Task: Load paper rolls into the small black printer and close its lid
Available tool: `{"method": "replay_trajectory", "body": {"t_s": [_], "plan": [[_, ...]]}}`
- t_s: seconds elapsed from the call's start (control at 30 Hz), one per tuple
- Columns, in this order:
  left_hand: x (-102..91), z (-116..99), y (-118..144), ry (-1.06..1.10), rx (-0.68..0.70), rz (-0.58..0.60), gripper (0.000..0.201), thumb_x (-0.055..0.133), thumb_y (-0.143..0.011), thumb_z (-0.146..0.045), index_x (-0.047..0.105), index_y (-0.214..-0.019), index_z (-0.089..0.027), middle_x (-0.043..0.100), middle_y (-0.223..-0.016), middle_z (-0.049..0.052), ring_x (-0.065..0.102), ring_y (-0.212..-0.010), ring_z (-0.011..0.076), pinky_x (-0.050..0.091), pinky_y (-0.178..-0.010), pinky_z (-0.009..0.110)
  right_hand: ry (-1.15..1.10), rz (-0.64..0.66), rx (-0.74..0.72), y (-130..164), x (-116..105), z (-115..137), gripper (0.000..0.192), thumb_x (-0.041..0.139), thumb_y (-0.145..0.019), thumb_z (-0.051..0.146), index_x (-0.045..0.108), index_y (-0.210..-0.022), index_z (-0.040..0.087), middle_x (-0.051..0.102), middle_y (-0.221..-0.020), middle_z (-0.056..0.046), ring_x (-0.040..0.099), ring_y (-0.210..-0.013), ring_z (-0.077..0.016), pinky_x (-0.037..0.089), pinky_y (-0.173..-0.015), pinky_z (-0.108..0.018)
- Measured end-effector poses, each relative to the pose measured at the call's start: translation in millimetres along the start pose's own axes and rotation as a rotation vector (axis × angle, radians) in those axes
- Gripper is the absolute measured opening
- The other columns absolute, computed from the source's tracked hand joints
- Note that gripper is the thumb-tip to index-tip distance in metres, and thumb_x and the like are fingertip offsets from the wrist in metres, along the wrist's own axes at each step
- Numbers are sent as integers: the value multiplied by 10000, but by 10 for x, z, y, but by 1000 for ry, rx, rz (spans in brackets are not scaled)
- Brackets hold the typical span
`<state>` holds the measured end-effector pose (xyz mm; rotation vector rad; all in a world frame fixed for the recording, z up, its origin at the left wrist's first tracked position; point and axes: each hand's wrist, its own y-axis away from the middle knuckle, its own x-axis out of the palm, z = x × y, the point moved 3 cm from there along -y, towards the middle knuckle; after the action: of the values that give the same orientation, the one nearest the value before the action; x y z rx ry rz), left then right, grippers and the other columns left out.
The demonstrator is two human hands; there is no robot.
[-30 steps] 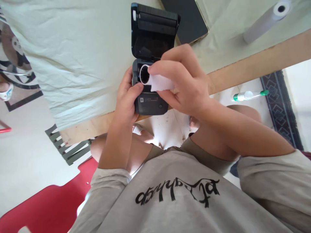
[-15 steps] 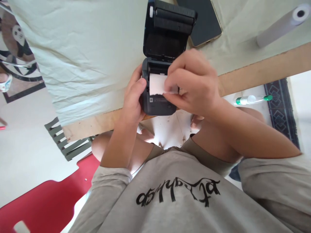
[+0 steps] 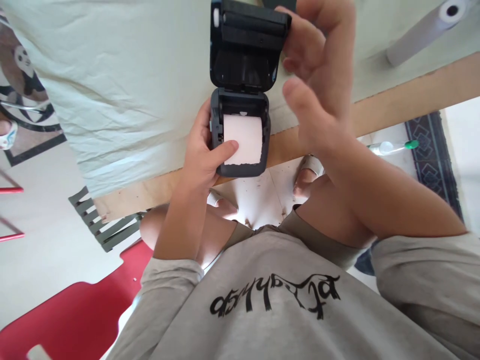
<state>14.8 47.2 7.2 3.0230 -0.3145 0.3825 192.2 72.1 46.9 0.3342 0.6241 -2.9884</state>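
Note:
My left hand [image 3: 204, 152] grips a small black label printer [image 3: 243, 171] by its left side. Its thumb presses on the end of a white paper roll [image 3: 249, 132] that sits in the printer's bay, with the torn edge pulled out over the front. The printer's hinged lid [image 3: 249, 45] stands raised away from me. At the lid's right edge is my right hand [image 3: 326, 85], its fingers spread and thumb well apart. Its fingertips reach the lid's upper right corner; whether they press on it I cannot tell.
A pale cloth [image 3: 138, 75] covers the table, with a bare wooden edge [image 3: 412, 97] towards me. A white paper roll [image 3: 420, 37] lies at the right. Below are a bottle with a green cap [image 3: 411, 144], a red chair [image 3: 71, 315] and a dark patterned mat [image 3: 431, 150].
My right hand has let go of the paper and moved up to the raised lid. My left thumb has come onto the paper, which now extends further over the printer's front.

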Motion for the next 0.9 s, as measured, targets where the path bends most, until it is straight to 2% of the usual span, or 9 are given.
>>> {"method": "replay_trajectory", "body": {"t_s": [0.1, 0.17, 0.23, 0.4, 0.47, 0.57, 0.67, 0.83, 0.9], "plan": [[-12, 4, 0, 2, 11, -16, 534, 764, -603, -309, 577, -1102, -274, 627, -1089, 35, 581, -1046, 293, 483, -894, 425, -213, -78, -15, -2, -29, 11, 377, 318, -856, 394, 357, -1148, 158, 471, -1199, -86, 559, -1019, -135, 446, -899, -307], [-21, 9, 1, 3, 19, -13, 515, 771, -603, -306, 582, -1080, -264, 629, -1080, 34, 584, -1027, 287, 488, -874, 416, -181, -14, -13, 12, -17, 16, 295, 325, -884, 347, 416, -1100, 168, 519, -1103, -61, 560, -1027, -125, 445, -926, -304], [-25, 13, -1, 10, 30, 10, 523, 775, -596, -305, 582, -1081, -260, 628, -1067, 33, 584, -1018, 276, 492, -862, 400, -90, 106, -15, 38, 20, 8, 279, 394, -878, 328, 464, -1100, 174, 539, -1104, -41, 530, -1087, -129, 437, -963, -314], [-12, 26, -10, 32, 53, 60, 626, 784, -568, -333, 546, -1146, -301, 621, -1033, 22, 584, -1004, 262, 505, -830, 365, 66, 345, 0, 110, 147, -58, 419, 528, -817, 401, 433, -1191, 238, 506, -1239, -28, 499, -1143, -156, 448, -961, -301], [13, 19, 0, 54, 66, 55, 559, 750, -624, -387, 541, -1137, -310, 622, -1019, 21, 594, -983, 253, 515, -778, 352, 92, 388, 0, 121, 180, -73, 484, 548, -793, 439, 396, -1213, 254, 494, -1260, -29, 514, -1117, -152, 459, -942, -279], [54, -5, 27, 96, 53, 15, 399, 678, -731, -369, 551, -1101, -290, 629, -974, 15, 617, -900, 218, 512, -673, 316, 116, 399, -40, 121, 199, -80, 517, 539, -786, 456, 367, -1224, 245, 487, -1270, -47, 532, -1090, -154, 475, -913, -272], [74, -30, 45, 112, 14, 1, 370, 679, -735, -296, 564, -1085, -263, 631, -944, 14, 617, -809, 188, 482, -604, 292, 157, 388, -70, 117, 207, -99, 516, 513, -796, 467, 349, -1234, 249, 485, -1281, -53, 526, -1117, -156, 469, -941, -282], [36, -42, 29, 93, -68, -33, 399, 701, -683, -278, 570, -1059, -266, 623, -910, -3, 598, -775, 194, 424, -634, 324, 183, 405, -28, 128, 236, -122, 541, 517, -798, 441, 326, -1264, 244, 462, -1315, -56, 505, -1157, -153, 460, -969, -286], [35, -57, 18, 99, -72, -30, 388, 673, -691, -323, 565, -1062, -285, 632, -940, 5, 603, -830, 218, 440, -680, 352, 189, 400, -8, 136, 239, -127, 551, 518, -798, 443, 320, -1272, 245, 462, -1318, -58, 503, -1159, -159, 460, -967, -299]]}}
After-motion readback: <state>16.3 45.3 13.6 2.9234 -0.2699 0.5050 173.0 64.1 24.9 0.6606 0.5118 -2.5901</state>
